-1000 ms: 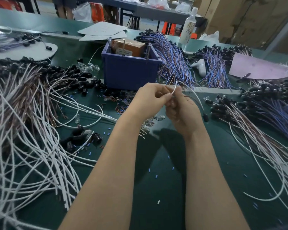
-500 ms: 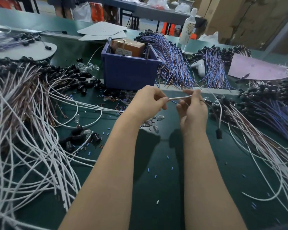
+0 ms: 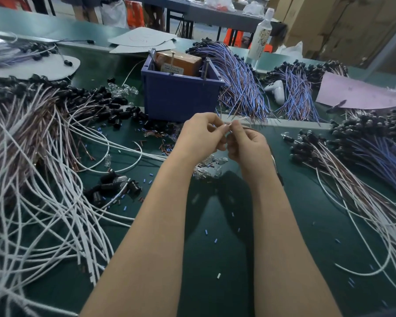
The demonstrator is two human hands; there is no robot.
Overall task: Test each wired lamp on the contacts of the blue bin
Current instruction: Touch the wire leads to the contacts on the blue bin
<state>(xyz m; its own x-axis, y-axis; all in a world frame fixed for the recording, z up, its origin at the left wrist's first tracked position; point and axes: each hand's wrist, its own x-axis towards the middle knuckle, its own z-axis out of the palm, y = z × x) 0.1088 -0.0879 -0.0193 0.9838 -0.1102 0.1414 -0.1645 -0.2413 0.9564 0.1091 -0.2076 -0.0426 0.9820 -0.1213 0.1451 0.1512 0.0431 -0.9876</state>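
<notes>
The blue bin stands at the middle of the green table, with metal contact pins sticking up at its rim and a brown box inside. Just in front of it my left hand and my right hand meet fingertip to fingertip, both pinching the end of one white wired lamp lead. The lead's wire runs down behind my right wrist, where its dark socket end partly shows. The lamp end is hidden by my fingers.
A mass of white and brown wired lamps covers the left of the table. Blue-purple bundles lie right of the bin, more leads at far right. Loose bulbs and sleeve bits lie under my hands. A white bottle stands behind.
My hands, half a second ago spread apart along the stretched white lead, have come back together at its end. The dangling socket has swung in behind my right wrist.
</notes>
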